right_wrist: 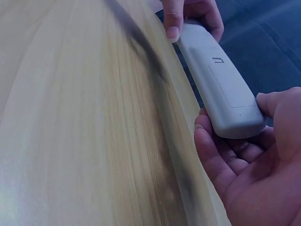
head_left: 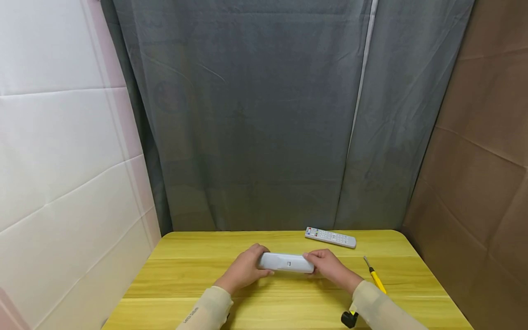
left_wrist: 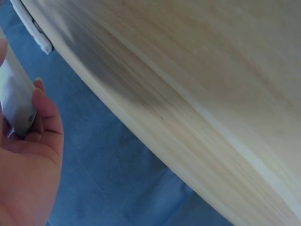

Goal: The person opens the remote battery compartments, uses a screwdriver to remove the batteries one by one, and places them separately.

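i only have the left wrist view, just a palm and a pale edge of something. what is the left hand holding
Observer: A light grey remote, back side up. The left hand grips one end of it.
Operator: is the other hand on it too
Observer: Yes, the right hand grips the opposite end; the right wrist view shows its fingers curled under that end.
Operator: anything else on the table
Observer: A second remote lies buttons up near the far edge of the yellow table, and a yellow-handled screwdriver lies beside the right forearm.
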